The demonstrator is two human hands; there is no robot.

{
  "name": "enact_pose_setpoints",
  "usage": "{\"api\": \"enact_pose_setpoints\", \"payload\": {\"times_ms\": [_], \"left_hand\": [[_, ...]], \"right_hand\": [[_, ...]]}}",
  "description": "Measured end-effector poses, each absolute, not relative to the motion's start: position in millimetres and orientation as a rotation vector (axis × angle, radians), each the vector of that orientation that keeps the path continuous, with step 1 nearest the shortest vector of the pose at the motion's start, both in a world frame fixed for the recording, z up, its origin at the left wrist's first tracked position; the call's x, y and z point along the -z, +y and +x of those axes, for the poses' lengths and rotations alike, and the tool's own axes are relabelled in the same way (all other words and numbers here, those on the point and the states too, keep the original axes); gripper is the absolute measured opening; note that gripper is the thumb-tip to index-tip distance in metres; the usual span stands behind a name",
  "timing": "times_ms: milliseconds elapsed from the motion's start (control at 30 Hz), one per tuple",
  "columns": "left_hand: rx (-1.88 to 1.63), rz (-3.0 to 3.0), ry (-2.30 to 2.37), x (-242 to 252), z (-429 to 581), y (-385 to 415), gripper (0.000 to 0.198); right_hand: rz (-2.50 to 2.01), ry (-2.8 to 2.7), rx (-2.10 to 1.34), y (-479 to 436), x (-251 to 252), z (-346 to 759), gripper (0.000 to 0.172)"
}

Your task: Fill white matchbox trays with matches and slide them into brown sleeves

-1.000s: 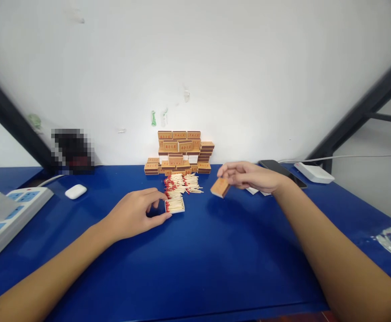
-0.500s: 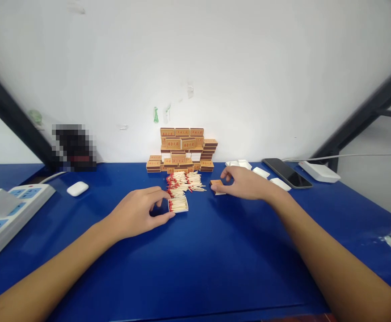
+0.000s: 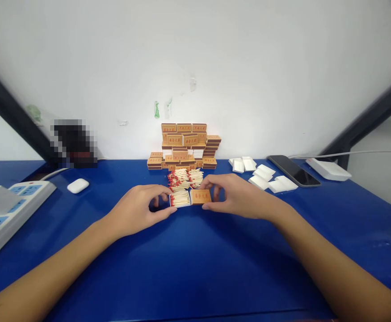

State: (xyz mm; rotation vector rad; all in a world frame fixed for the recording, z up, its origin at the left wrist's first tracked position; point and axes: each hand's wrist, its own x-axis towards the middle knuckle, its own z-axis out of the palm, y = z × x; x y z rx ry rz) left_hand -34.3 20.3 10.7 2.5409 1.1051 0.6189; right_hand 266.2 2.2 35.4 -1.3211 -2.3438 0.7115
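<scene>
My left hand (image 3: pixel 140 209) pinches the left end of a white matchbox tray (image 3: pixel 180 199) filled with matches, which lies flat on the blue table (image 3: pixel 195 259). My right hand (image 3: pixel 235 194) grips an orange matchbox sleeve (image 3: pixel 200 196) lying flat, its open end right against the tray's right end. Behind both lies a loose pile of red-tipped matches (image 3: pixel 184 178). A stack of orange matchboxes (image 3: pixel 183 145) stands against the white wall.
Several empty white trays (image 3: pixel 262 172) lie at the right, beside a dark phone (image 3: pixel 293 170) and a white box (image 3: pixel 329 169) with a cable. A white earbud case (image 3: pixel 77 185) and a power strip (image 3: pixel 4 205) are at the left.
My right hand brought the orange sleeve down from mid-air and leftward to the filled tray's right end. My left hand stayed on the tray.
</scene>
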Motion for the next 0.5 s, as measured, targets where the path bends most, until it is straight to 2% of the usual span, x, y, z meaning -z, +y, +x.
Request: {"api": "enact_pose_setpoints", "payload": {"times_ms": [200, 500], "left_hand": [[-0.585, 2.536, 1.136, -11, -37, 21, 0.034], [-0.608, 2.462, 1.125, -13, -37, 23, 0.033]], "right_hand": [[-1.217, -2.313, -0.700, 1, -28, 257, 0.037], [-1.222, -2.197, -0.741, 5, -22, 257, 0.034]]}}
